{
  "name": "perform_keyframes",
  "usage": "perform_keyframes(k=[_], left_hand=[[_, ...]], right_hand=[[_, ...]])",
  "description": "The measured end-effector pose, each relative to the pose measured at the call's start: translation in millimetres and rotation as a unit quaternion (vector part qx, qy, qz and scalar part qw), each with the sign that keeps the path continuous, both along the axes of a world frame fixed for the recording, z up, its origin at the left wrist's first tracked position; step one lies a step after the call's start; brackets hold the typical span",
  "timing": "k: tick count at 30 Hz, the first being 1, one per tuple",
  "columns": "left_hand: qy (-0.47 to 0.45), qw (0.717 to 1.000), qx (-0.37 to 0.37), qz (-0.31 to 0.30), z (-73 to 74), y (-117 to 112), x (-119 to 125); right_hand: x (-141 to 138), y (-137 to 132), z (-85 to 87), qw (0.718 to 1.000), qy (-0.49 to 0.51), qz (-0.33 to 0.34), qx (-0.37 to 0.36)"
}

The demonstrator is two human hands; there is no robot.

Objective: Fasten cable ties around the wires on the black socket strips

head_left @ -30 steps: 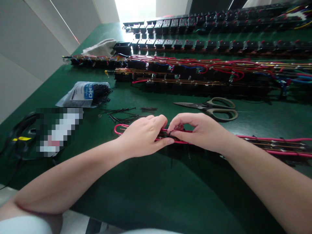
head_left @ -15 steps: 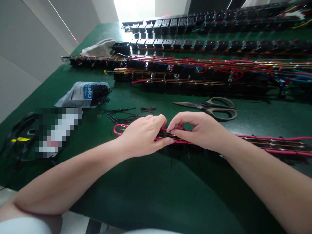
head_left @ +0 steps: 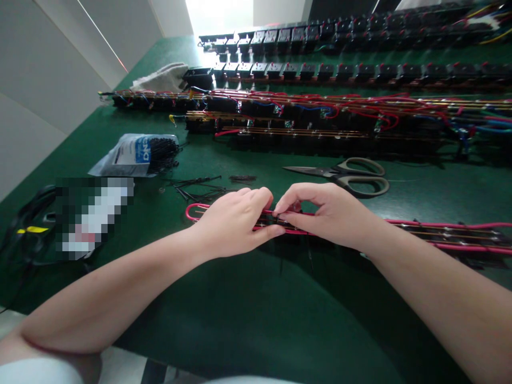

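A long black strip assembly (head_left: pixel 448 234) with thin metal rods lies across the green table, with a red cable (head_left: pixel 476 225) running along both of its edges and looping at the left end. My left hand (head_left: pixel 236 221) is closed over the strip near that loop, thumb on the near edge and fingers on the far one. Just right of it, my right hand (head_left: pixel 320 213) pinches a small black cable tie (head_left: pixel 277 217) at the strip. Thin black tails hang below the strip on the near side.
Scissors (head_left: pixel 340 175) lie beyond my right hand. Loose black cable ties (head_left: pixel 204 189) and an opened bag of ties (head_left: pixel 128 154) are at the left. Several long wired assemblies (head_left: pixel 320 106) span the back. Black cables (head_left: pixel 32 229) lie at far left.
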State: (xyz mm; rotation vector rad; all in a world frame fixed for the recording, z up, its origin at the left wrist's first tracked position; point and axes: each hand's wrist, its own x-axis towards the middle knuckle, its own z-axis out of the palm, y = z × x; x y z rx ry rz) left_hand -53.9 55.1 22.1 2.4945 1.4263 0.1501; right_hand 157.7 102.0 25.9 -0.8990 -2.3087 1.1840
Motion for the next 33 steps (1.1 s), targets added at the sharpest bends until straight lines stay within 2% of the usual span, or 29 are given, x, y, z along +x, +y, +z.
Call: perform_keyframes(k=[26, 33], left_hand=[[-0.006, 1.000, 0.017, -0.003, -1.9, -0.2, -0.1], [-0.008, 1.000, 0.011, 0.000, -1.7, -0.6, 0.1]], right_hand=[[0.3, 1.9, -4.9, 0.999, 0.000, 0.026, 0.032], [-0.3, -0.1, -0.1, 0.999, 0.025, 0.040, 0.019]])
